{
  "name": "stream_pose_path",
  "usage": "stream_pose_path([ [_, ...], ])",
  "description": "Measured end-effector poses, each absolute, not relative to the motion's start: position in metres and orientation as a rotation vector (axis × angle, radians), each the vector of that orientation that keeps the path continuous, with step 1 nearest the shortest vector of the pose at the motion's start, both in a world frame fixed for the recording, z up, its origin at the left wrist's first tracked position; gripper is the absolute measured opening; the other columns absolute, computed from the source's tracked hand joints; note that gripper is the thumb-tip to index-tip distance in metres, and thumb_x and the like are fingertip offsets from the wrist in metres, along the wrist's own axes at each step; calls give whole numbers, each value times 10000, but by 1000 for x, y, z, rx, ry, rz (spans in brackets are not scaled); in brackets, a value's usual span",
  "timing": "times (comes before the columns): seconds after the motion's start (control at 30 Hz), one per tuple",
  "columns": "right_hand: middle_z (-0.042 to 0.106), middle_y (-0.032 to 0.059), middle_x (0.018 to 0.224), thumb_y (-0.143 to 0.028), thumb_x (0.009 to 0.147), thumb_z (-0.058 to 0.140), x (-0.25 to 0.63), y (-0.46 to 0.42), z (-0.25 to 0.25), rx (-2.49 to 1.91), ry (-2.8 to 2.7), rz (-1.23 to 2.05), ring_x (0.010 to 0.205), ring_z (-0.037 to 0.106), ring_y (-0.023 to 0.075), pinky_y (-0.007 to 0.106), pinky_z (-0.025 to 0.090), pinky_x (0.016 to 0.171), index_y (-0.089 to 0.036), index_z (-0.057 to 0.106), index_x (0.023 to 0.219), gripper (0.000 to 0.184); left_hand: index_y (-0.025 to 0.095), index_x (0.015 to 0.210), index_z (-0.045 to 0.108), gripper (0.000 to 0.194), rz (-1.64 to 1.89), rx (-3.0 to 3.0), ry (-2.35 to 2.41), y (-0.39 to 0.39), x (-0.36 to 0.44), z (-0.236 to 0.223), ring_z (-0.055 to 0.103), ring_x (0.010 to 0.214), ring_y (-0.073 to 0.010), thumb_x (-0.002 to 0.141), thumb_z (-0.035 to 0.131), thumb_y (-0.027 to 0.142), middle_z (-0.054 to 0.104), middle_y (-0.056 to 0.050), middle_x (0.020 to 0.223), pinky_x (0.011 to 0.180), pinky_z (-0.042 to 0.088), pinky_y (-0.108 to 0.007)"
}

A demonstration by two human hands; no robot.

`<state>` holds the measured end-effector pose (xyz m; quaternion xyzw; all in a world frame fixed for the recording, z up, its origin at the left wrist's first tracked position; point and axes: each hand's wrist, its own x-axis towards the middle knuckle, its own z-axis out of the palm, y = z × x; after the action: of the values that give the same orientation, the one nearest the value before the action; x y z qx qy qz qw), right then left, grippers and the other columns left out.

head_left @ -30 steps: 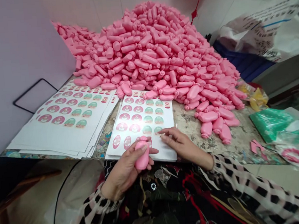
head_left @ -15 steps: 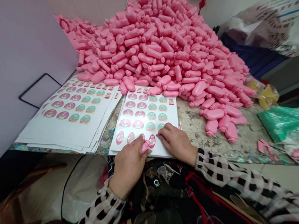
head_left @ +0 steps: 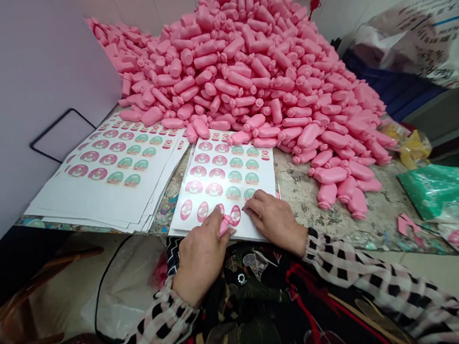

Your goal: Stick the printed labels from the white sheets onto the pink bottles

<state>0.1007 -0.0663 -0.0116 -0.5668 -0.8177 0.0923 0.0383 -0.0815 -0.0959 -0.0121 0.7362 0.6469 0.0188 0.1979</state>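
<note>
My left hand (head_left: 200, 255) is closed around a small pink plastic bottle (head_left: 223, 226), of which only the top pokes out past my fingers. It rests at the near edge of a white sticker sheet (head_left: 229, 166) printed with pink and green oval labels. My right hand (head_left: 273, 219) lies on the same sheet just to the right, fingers curled, fingertips pinching at a pink oval sticker (head_left: 235, 214) in the nearest row. Whether the sticker is lifted I cannot tell.
A huge heap of pink bottles (head_left: 260, 67) fills the back of the worn table (head_left: 308, 197). A stack of more sticker sheets (head_left: 109, 172) lies left. Green and white plastic bags (head_left: 436, 191) sit at the right, and a lavender wall (head_left: 17, 94) stands at the left.
My left hand turned over and dropped onto the sheet with the bottle, hiding most of it. My right hand slid toward me and curled its fingers onto the nearest sticker row.
</note>
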Motion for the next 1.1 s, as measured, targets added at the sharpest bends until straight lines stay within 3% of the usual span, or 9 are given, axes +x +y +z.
stream_pose_path([
  [0.7,580,43,930,-318,940,393,99,-67,-7,-1742,-2505,285,800,553,154,262,343,610,-229,636,944,259,248,1383,363,514,88,2027,1821,-98,-81,-12,628,943,-242,898,399,414,592,-79,1262,747,433,-327],
  [1.1,587,20,907,-306,911,443,94,-81,-27,-1772,-2120,544,811,565,151,253,391,687,-225,600,890,178,242,1391,333,525,121,2050,1813,-99,-81,-16,635,964,-260,906,372,438,597,-84,1254,723,444,-333],
])
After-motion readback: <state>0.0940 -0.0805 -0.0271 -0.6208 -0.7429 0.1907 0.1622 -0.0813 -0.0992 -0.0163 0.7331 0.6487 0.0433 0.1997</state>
